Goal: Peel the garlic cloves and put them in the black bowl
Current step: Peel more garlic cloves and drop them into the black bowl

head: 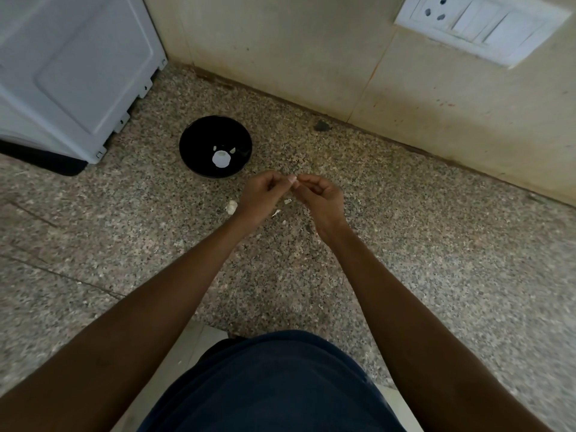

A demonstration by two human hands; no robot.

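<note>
Black bowl (pixel 199 135) lies forward-left of both hands on speckled counter (pixel 405 229); I judge left hand (pixel 260 194) nearer, short reach. Bowl holds white pieces (pixel 222 158), likely garlic. Right hand (pixel 321 198) meets left, fingertips together, pinching small pale bit, presumably garlic clove (pixel 293 179); long axis too small to tell. Peel scraps (pixel 231 207) below hands.

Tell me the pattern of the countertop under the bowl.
Speckled granite, grey-brown with dark flecks: countertop, seen in the head view.
</note>
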